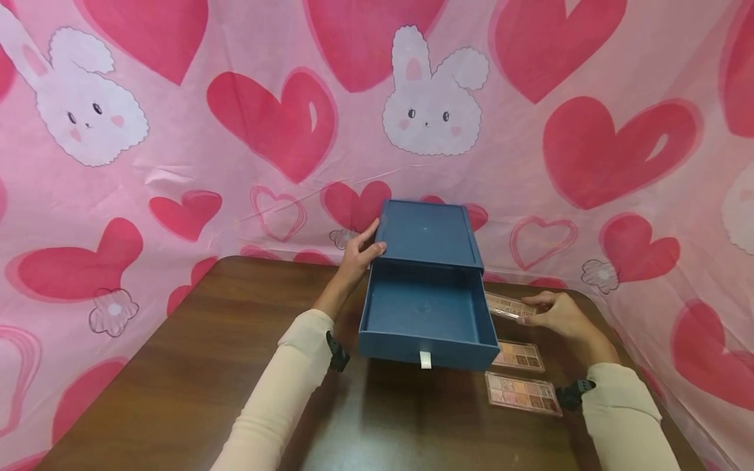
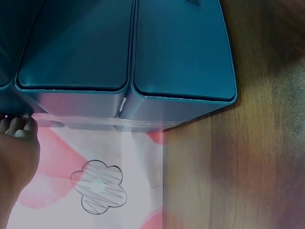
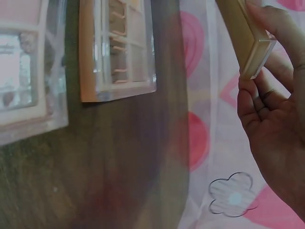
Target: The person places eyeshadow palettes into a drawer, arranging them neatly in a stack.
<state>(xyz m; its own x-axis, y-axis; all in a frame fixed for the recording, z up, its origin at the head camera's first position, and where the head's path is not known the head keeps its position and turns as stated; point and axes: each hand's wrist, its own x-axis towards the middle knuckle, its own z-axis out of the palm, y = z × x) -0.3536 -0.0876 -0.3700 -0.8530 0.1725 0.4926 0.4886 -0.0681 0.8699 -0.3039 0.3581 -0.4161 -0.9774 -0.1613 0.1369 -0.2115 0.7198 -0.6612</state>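
In the head view, a blue drawer unit (image 1: pixel 427 232) stands at the back of the table with its top drawer (image 1: pixel 421 350) pulled out. The drawer's inner floor shows, and a white pull tab (image 1: pixel 426 360) hangs on its front. My left hand (image 1: pixel 355 258) rests against the unit's upper left edge, thumb and forefinger spread apart. Right of the drawer, my right hand (image 1: pixel 559 317) pinches a clear-lidded eyeshadow palette (image 1: pixel 508 306) between thumb and fingers. That palette (image 3: pixel 250 43) appears edge-on in the right wrist view. Two more palettes, a middle one (image 1: pixel 521 356) and a nearer one (image 1: pixel 524 394), lie below it.
The brown wooden table (image 1: pixel 235 366) extends left and in front of the unit. A pink cloth (image 1: pixel 265 157) with hearts and rabbits hangs close behind it. In the left wrist view, the unit's side panels (image 2: pixel 183 47) stand beside the tabletop.
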